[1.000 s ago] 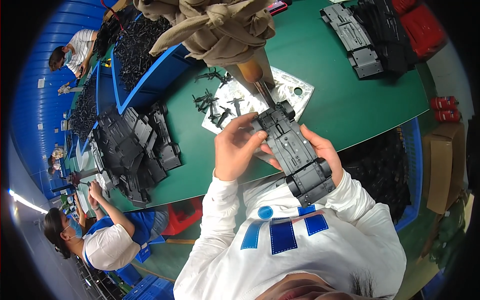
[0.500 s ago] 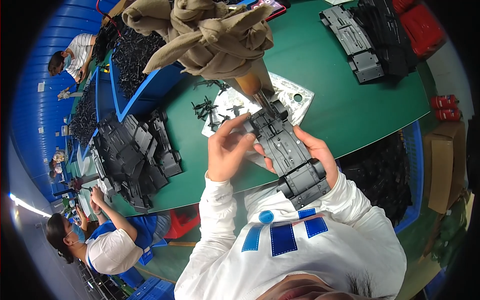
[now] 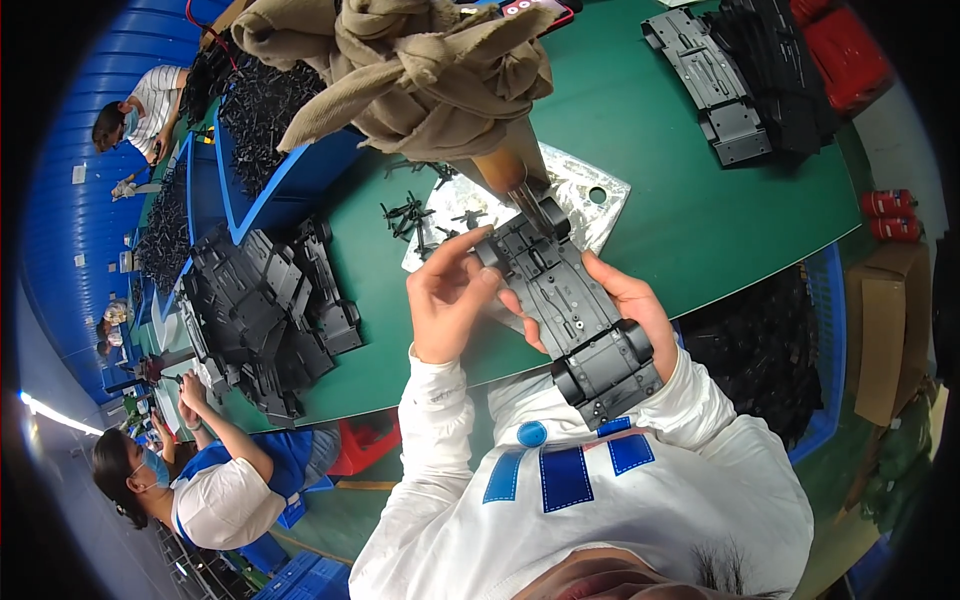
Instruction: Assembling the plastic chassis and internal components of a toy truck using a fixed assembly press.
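Observation:
A black plastic chassis [image 3: 565, 290], long and studded with small screw holes, slants across in front of my chest. My right hand [image 3: 640, 305] grips its right side, with fingertips coming out from beneath at the left edge. At the far left edge, the thumb and forefinger of my left hand [image 3: 447, 305] are bent together against the part. Above its far end stands a powered driver with an amber nose [image 3: 503, 170], its upper body wrapped in knotted tan cloth [image 3: 420, 75]. The driver's metal tip meets the chassis's far end, where the exact contact is hidden.
Small black parts [image 3: 405, 215] lie by a silvery plate [image 3: 590, 170] on the green table [image 3: 640, 220]. Black chassis pieces pile up at left [image 3: 270, 310] and far right [image 3: 730, 90]. Blue bins [image 3: 290, 165] hold small black parts. Co-workers [image 3: 220, 475] sit at left.
The chassis has shifted slightly left under the driver tip, and its near end has swung a little. Both hands moved slightly left with it, keeping their grip.

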The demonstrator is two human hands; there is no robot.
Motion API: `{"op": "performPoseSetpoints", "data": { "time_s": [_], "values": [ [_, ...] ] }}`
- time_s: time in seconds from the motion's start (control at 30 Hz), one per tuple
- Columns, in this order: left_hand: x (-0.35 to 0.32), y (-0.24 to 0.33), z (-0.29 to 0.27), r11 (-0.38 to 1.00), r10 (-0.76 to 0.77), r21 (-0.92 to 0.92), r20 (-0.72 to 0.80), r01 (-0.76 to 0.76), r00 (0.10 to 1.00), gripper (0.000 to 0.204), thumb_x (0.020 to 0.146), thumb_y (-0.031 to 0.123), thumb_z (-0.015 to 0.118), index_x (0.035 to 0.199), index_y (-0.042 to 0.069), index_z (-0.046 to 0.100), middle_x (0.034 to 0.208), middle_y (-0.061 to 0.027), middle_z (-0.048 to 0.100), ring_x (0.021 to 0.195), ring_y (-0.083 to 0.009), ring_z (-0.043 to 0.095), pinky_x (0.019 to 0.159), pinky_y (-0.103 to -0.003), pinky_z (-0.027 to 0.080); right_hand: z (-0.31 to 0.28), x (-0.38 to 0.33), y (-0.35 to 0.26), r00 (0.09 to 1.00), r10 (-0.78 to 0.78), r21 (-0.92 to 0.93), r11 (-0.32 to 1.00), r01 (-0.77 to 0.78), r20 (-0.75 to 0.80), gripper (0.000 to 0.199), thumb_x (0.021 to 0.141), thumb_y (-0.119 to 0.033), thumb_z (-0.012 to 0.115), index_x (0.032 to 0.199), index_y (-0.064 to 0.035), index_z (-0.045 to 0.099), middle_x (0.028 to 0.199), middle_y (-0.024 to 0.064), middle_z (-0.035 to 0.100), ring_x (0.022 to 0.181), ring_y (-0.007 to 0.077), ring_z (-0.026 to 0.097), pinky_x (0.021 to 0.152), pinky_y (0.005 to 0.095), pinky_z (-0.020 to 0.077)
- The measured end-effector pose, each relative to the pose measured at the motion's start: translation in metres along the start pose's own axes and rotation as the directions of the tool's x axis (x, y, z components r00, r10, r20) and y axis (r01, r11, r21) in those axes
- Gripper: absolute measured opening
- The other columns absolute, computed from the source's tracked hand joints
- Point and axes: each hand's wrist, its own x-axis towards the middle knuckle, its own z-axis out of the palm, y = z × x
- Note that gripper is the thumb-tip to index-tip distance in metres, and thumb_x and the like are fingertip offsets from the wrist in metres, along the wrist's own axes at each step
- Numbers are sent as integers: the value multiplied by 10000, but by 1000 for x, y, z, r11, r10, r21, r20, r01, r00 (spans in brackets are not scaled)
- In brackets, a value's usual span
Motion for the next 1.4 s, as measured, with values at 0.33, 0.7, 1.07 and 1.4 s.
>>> {"op": "performPoseSetpoints", "data": {
  "time_s": [0.33,0.7,1.07,1.4],
  "values": [
    [-1,1,0,1000,8,-14,-6,-8,1000,415,877,-41,643,1290,-71,613,733,26,532,667,-90,595,663,-239,475,-2,-1,1,1000,23,4,1000,-23,18,590,1086,-419,357,1483,16,383,1397,297,498,1184,373,589,968,462,552],
    [0,-1,0,999,11,-32,-16,-12,1000,403,877,-47,639,1279,-65,624,721,29,536,664,-84,585,673,-238,470,4,-2,3,1000,-6,6,1000,6,7,585,1089,-398,355,1469,45,385,1405,286,499,1262,358,556,986,467,544],
    [1,-7,-3,1000,8,-17,-31,-9,999,402,871,-33,653,1272,-55,634,727,31,531,688,-71,551,679,-235,450,6,-2,3,1000,-28,-28,999,28,-5,574,1093,-389,341,1467,44,388,1414,267,496,1292,362,531,1000,480,533],
    [0,-4,-3,1000,17,-11,-23,-17,1000,402,875,-23,663,1274,-54,631,737,22,550,696,-79,559,697,-245,470,6,-3,4,999,-37,-80,996,39,20,557,1094,-376,346,1467,35,394,1422,249,492,1323,357,498,1021,483,515]
  ]
}}
